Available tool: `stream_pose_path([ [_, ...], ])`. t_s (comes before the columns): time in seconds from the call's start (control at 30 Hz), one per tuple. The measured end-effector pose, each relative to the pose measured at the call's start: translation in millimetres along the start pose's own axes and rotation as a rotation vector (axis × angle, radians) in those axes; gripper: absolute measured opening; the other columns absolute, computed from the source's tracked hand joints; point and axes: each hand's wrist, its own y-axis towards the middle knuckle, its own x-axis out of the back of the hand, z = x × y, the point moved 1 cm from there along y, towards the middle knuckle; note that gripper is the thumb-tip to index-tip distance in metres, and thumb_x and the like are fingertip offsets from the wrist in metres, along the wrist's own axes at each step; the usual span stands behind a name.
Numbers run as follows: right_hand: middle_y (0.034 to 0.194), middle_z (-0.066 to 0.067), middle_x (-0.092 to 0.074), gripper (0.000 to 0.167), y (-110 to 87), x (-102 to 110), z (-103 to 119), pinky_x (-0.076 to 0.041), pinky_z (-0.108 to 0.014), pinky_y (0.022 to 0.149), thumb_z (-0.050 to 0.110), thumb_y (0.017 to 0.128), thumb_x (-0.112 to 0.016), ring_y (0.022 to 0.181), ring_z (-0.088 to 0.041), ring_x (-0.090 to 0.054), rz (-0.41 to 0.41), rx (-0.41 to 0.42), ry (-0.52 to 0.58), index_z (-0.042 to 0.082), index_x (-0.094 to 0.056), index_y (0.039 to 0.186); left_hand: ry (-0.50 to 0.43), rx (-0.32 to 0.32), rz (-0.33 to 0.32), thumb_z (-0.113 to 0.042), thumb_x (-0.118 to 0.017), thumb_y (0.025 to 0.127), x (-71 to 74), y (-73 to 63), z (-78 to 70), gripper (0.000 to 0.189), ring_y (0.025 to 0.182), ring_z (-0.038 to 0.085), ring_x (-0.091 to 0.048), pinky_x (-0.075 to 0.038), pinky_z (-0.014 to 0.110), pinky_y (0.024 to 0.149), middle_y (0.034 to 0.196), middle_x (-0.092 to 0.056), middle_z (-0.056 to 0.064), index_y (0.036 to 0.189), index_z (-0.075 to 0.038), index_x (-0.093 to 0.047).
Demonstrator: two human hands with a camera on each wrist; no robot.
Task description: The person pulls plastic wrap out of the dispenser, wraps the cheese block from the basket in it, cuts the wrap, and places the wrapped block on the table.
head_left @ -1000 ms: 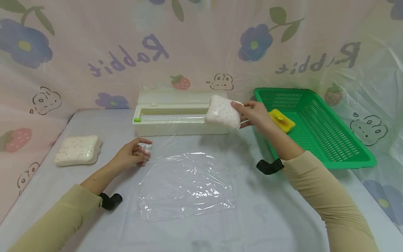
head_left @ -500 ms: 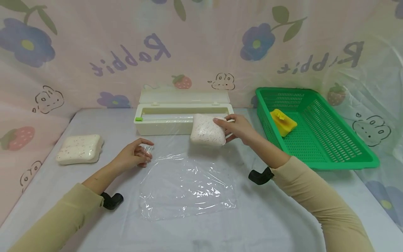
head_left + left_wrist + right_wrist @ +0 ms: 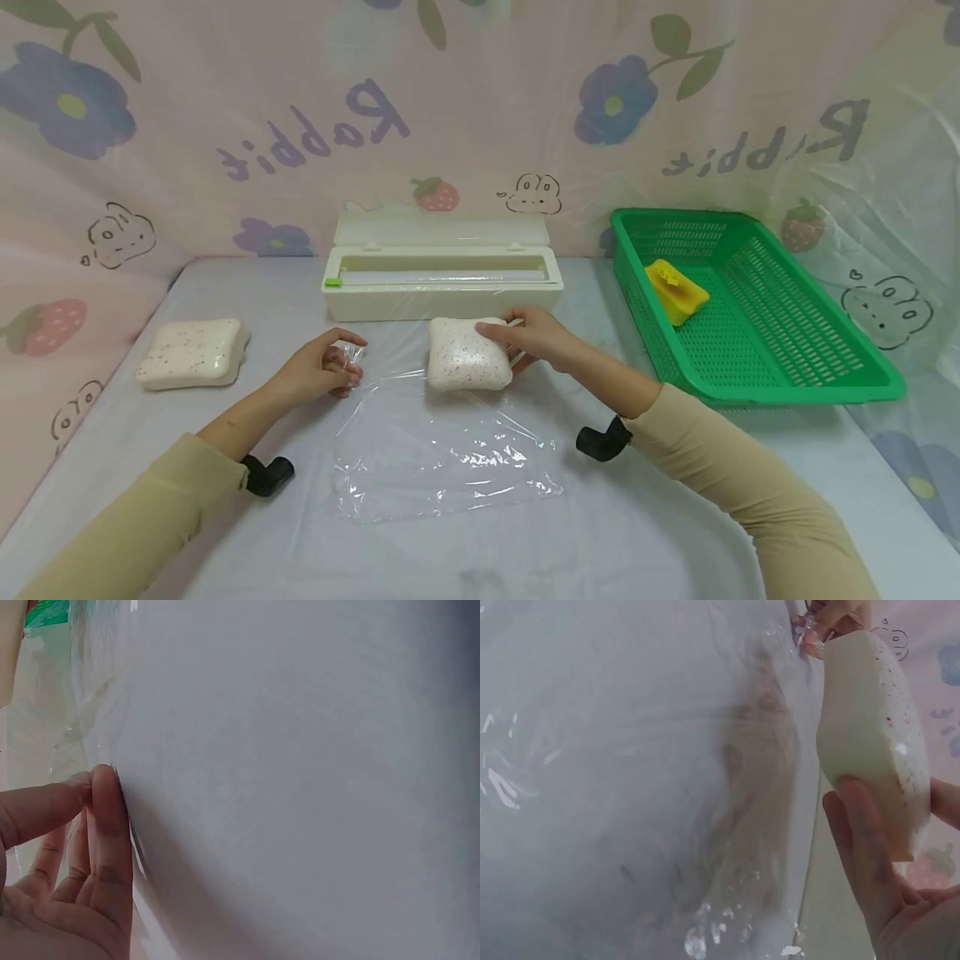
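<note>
My right hand (image 3: 536, 337) grips the right side of a white, pillow-shaped block (image 3: 468, 354) with reddish specks, thumb on top and fingers beneath. The right wrist view shows this block (image 3: 874, 742) edge-on, over the film. Clear cling film (image 3: 450, 467) is spread on the table, shiny and creased, running back to a white dispenser box (image 3: 442, 304) with its lid up and a roll inside. At the film's left edge, my left hand (image 3: 318, 367) pinches a bunched bit of it between thumb and forefinger, as the left wrist view shows at the fingertips (image 3: 105, 780).
A second speckled block (image 3: 193, 354) lies at the left of the white-covered table (image 3: 637, 533). On the right stands a green perforated basket (image 3: 810, 393) with a yellow block (image 3: 677, 293) inside. A printed curtain (image 3: 465, 108) hangs behind the table.
My right hand has carried the speckled block left and toward me, from in front of the dispenser's right end to over the film's back part. The left hand has kept its pinch in place.
</note>
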Motion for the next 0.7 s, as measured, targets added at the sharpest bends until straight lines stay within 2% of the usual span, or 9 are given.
stream_pose_path([
  [0.27,0.103,-0.018,-0.067,0.056,2.5,-14,-8,-0.059,-0.037,0.061,0.04,0.088,-0.066,0.075,-0.022,-0.07,0.045,-0.028,-0.045,-0.003,-0.049,0.119,0.023,-0.002,-0.016,0.008,-0.063,0.082,0.1,0.0,-0.2,0.055,0.073,0.01,-0.064,-0.055,0.023,0.062,0.091,-0.063,0.016,0.133,0.003,-0.042],
  [0.5,0.094,-0.015,-0.07,0.051,1.9,-23,-13,-0.058,-0.035,0.06,0.039,0.088,-0.066,0.076,-0.02,-0.07,0.091,-0.049,-0.049,-0.002,-0.051,0.113,0.049,0.003,-0.036,0.008,-0.064,0.081,-0.6,2.1,1.4,0.055,0.073,0.01,-0.064,-0.055,0.024,0.062,0.091,-0.063,0.015,0.132,0.003,-0.044],
  [0.7,0.093,-0.013,-0.07,0.05,1.4,-32,-20,-0.058,-0.033,0.057,0.04,0.088,-0.066,0.078,-0.018,-0.069,0.112,-0.065,-0.054,-0.002,-0.053,0.111,0.064,0.006,-0.048,0.008,-0.065,0.081,-1.4,3.0,2.7,0.055,0.071,0.01,-0.064,-0.055,0.024,0.061,0.091,-0.063,0.014,0.132,0.002,-0.044],
])
